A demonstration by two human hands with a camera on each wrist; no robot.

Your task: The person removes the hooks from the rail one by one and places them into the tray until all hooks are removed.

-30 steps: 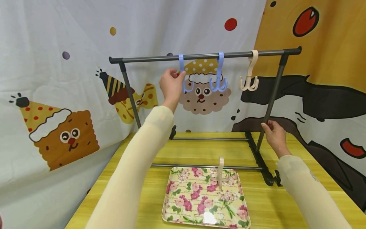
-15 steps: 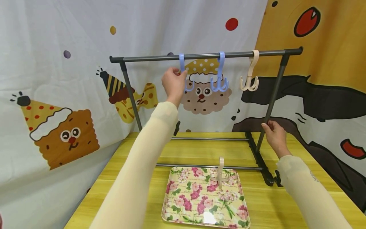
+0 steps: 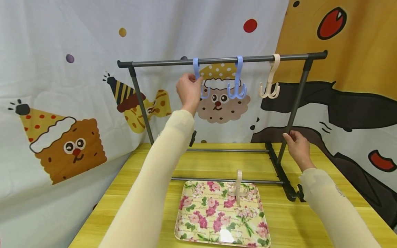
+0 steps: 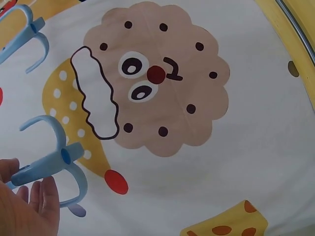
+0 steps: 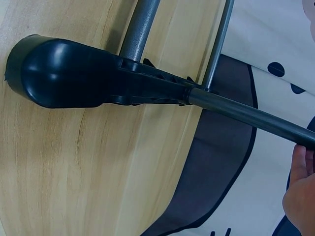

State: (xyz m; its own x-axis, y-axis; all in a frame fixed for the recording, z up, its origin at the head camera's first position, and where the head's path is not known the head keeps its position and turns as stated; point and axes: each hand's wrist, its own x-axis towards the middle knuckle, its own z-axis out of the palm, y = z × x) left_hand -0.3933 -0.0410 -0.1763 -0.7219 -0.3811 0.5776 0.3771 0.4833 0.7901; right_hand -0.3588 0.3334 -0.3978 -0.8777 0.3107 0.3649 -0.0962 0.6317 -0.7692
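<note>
My left hand (image 3: pixel 190 91) pinches a blue four-claw hook (image 3: pixel 196 67) by its stem. Its top curve loops over the rack's grey top rail (image 3: pixel 161 63). In the left wrist view, thumb and fingers lie on either side of the blue hook's stem (image 4: pixel 42 168), its curved prongs spreading beyond them. A second blue hook (image 3: pixel 238 74) and a cream hook (image 3: pixel 273 74) hang farther right on the rail. My right hand (image 3: pixel 300 150) grips the rack's right upright post (image 3: pixel 296 103) low down. The right wrist view shows its fingers against the grey post (image 5: pixel 246 112).
A flowered tray (image 3: pixel 214 215) lies on the wooden table (image 3: pixel 149 210) in front of the rack, with another cream hook (image 3: pixel 238 187) on it. The rack's black foot (image 3: pixel 280 172) and lower bars (image 3: pixel 229 150) stand behind. A printed cloth (image 3: pixel 161 27) hangs behind.
My left hand and forearm have shifted slightly to the right and turned a little, still at the blue hook. The right hand stays at the post.
</note>
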